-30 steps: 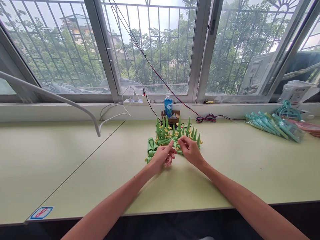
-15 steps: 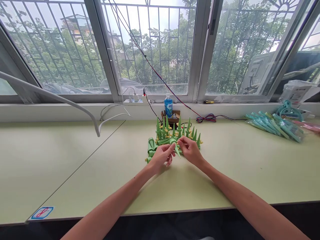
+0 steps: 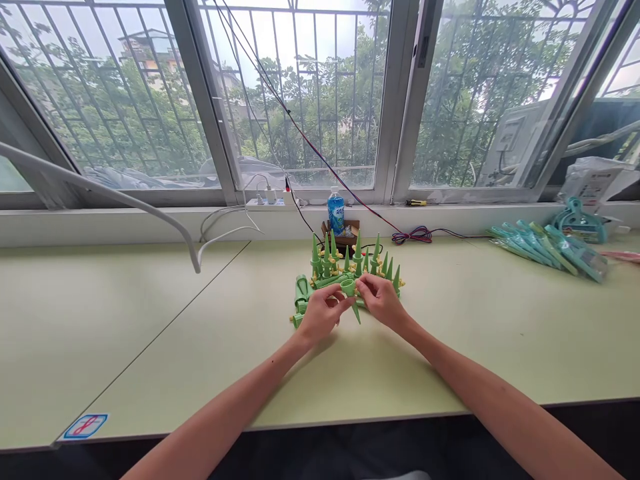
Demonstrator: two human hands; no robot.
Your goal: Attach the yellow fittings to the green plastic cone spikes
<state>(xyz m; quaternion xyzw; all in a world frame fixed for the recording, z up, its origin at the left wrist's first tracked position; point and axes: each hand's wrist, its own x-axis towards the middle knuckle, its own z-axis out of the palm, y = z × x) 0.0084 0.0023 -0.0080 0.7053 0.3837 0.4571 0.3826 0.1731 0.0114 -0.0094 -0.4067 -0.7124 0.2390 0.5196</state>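
Observation:
A green plant watering spike [image 3: 347,288] tilts above the table, its round open cup facing me and its pointed tip hanging down. My left hand [image 3: 323,312] is closed around the cup's left side, thumb and fingers gripping it. From the right, my right hand [image 3: 383,297] pinches at the side of the cup; a speck of yellow shows at its fingertips, apparently a small valve mostly covered by them. Behind both hands stand several upright green spikes [image 3: 358,257] with yellow valves. More green spikes [image 3: 302,290] lie to the left, partly hidden by my left hand.
A blue bottle [image 3: 336,212] stands in a small brown box [image 3: 353,230] behind the spikes. Coiled cable [image 3: 415,235] lies near the sill. Teal packaged items [image 3: 550,250] are at the right. A white cable [image 3: 195,257] hangs over the left of the table [image 3: 150,287].
My left hand has brought up a green spike from among the others and turned its cup upward and toward me, beside my right fingertips. My right hand has kept its pinch nearly in place.

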